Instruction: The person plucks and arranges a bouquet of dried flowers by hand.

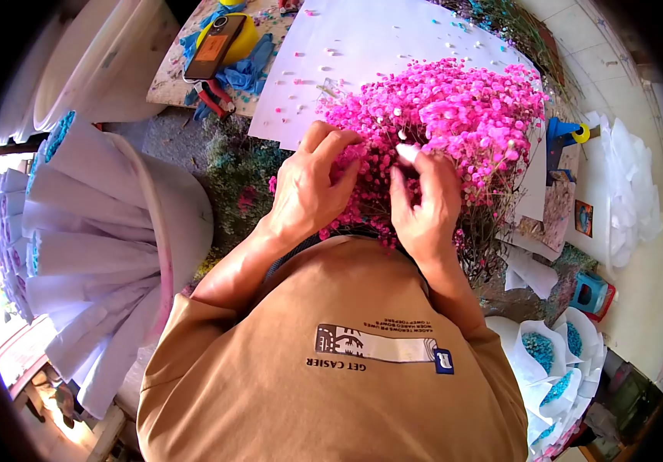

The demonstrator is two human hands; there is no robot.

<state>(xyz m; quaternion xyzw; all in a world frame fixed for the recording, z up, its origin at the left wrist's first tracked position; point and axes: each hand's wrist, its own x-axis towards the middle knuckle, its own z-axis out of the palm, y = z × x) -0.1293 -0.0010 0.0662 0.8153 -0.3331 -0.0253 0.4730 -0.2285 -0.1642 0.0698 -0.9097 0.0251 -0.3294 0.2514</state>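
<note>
A large bunch of small pink flowers (455, 108) lies on white paper sheets (362, 31) in front of my body, its thin stems (485, 223) pointing to the lower right. My left hand (316, 177) is at the left edge of the bunch, its fingers curled round some pink blossoms. Among the flowers just right of the middle is my right hand (428, 196), thumb and index finger bent close to each other, with a whitish tip at the index finger. Whether anything is pinched there is too small to tell. Loose pink and white blossoms dot the paper.
A phone (216, 46), blue gloves (248, 68) and red-handled pliers (214, 96) lie at the upper left. A big tub (185, 200) of white paper-wrapped bundles stands left. Wrapped blue flowers (538, 350) stand lower right, near a blue-and-red box (592, 295). Dark green sprigs (243, 162) lie below the paper.
</note>
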